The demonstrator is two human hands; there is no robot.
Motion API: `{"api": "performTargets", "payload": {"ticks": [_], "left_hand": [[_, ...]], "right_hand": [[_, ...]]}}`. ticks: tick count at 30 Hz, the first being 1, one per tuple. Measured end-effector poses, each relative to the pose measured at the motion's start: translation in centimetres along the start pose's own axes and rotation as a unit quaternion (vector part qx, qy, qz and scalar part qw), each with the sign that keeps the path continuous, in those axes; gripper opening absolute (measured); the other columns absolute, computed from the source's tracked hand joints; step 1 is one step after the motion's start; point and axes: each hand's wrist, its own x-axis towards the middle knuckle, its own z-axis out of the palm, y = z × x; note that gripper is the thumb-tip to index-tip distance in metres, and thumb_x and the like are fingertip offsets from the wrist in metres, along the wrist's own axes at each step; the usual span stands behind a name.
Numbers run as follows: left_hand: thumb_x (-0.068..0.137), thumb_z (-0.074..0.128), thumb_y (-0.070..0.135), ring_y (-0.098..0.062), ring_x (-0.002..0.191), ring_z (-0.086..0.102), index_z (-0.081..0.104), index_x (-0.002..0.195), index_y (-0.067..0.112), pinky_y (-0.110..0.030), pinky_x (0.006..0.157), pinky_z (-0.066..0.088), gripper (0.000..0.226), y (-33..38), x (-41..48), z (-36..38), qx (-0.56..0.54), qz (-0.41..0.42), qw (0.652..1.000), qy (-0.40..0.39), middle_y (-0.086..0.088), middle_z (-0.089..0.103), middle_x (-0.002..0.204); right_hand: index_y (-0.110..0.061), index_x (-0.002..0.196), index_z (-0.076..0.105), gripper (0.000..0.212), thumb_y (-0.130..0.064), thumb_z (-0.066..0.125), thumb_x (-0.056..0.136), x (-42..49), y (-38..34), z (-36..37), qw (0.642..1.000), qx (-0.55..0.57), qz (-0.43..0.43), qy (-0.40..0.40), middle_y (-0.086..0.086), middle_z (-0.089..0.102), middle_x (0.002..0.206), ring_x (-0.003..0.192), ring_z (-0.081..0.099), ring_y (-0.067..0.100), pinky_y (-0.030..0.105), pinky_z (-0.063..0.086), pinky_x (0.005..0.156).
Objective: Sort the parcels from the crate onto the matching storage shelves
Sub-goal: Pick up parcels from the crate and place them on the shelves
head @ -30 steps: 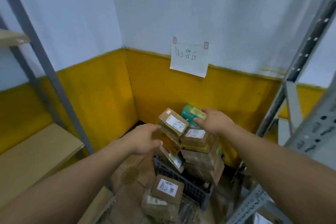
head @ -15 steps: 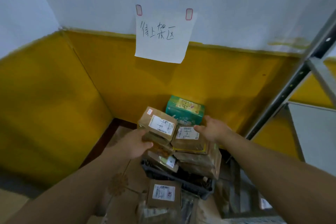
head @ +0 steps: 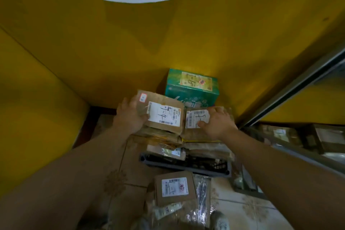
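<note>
Head view: parcel-heaped crate (head: 184, 167); left hand (head: 128, 115) grips top parcel (head: 164, 115), right hand (head: 218, 125) neighbouring parcel (head: 193, 118)

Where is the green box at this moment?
In the head view the green box sits slightly right of centre at the back of the pile, against the yellow wall, just behind the brown parcel that the right hand grips.
</note>
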Motion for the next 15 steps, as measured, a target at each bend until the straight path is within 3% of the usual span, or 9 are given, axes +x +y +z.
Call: {"api": "performTargets", "payload": {"ticks": [2, 4, 6, 9, 12, 15], "left_hand": [[0.083, 0.068, 0.048, -0.037, 0.144, 0.02, 0.007, 0.154, 0.024, -0.053, 0.111, 0.026, 0.097, -0.3, 1.5, 1.2, -0.069, -0.051, 0.996, -0.003, -0.012, 0.017, 0.158], [0.084, 0.071, 0.042, -0.035, 0.14, 0.031, 0.006, 0.154, 0.021, -0.05, 0.11, 0.031, 0.098, -0.7, 2.7, 2.4, -0.159, -0.095, 0.982, -0.028, -0.011, 0.029, 0.155], [0.086, 0.07, 0.035, -0.033, 0.126, 0.049, 0.026, 0.147, 0.018, -0.049, 0.103, 0.043, 0.077, -1.0, 3.2, 3.2, -0.184, -0.099, 0.978, -0.025, -0.01, 0.05, 0.141], [0.09, 0.067, 0.027, -0.031, 0.118, 0.056, 0.04, 0.138, 0.018, -0.048, 0.096, 0.049, 0.056, -1.1, 3.0, 3.3, -0.185, -0.09, 0.979, -0.001, -0.008, 0.058, 0.131], [0.091, 0.065, 0.023, -0.03, 0.121, 0.055, 0.043, 0.138, 0.017, -0.045, 0.096, 0.05, 0.052, -1.0, 2.6, 2.7, -0.23, -0.095, 0.968, 0.032, -0.007, 0.058, 0.131], [0.091, 0.066, 0.023, -0.027, 0.12, 0.056, 0.047, 0.136, 0.014, -0.04, 0.094, 0.049, 0.05, -0.6, 1.4, 2.1, -0.312, -0.115, 0.941, 0.056, -0.005, 0.059, 0.13]], "right_hand": [[-0.018, 0.153, 0.024, 0.075, -0.055, 0.052, 0.094, 1.1, 0.1, 1.1, 1.0, -0.003, 0.01, 0.004, 0.014, 0.022, 0.158, 0.146, 0.019, 0.034, 0.046, 0.021, 0.116], [-0.017, 0.154, 0.02, 0.077, -0.055, 0.051, 0.094, 2.0, 0.6, 2.0, 1.0, -0.017, 0.016, 0.004, 0.013, 0.017, 0.16, 0.149, 0.012, 0.032, 0.046, 0.011, 0.12], [-0.016, 0.154, 0.021, 0.077, -0.057, 0.049, 0.094, 2.5, 1.2, 2.8, 0.999, -0.047, 0.014, 0.006, 0.014, 0.015, 0.161, 0.149, 0.009, 0.032, 0.046, 0.005, 0.12], [-0.019, 0.152, 0.023, 0.073, -0.057, 0.048, 0.095, 2.4, 1.5, 3.7, 0.997, -0.071, 0.013, 0.002, 0.013, 0.01, 0.162, 0.15, 0.003, 0.032, 0.047, 0.001, 0.12], [-0.021, 0.154, 0.022, 0.071, -0.055, 0.046, 0.097, 1.4, 0.7, 3.6, 0.997, -0.07, 0.004, 0.019, 0.012, 0.008, 0.163, 0.151, 0.001, 0.032, 0.046, 0.001, 0.12], [-0.016, 0.153, 0.027, 0.063, -0.048, 0.042, 0.101, 0.5, -1.3, 3.1, 0.997, 0.052, -0.04, 0.034, 0.01, 0.021, 0.161, 0.148, 0.013, 0.028, 0.04, 0.013, 0.119]]}}
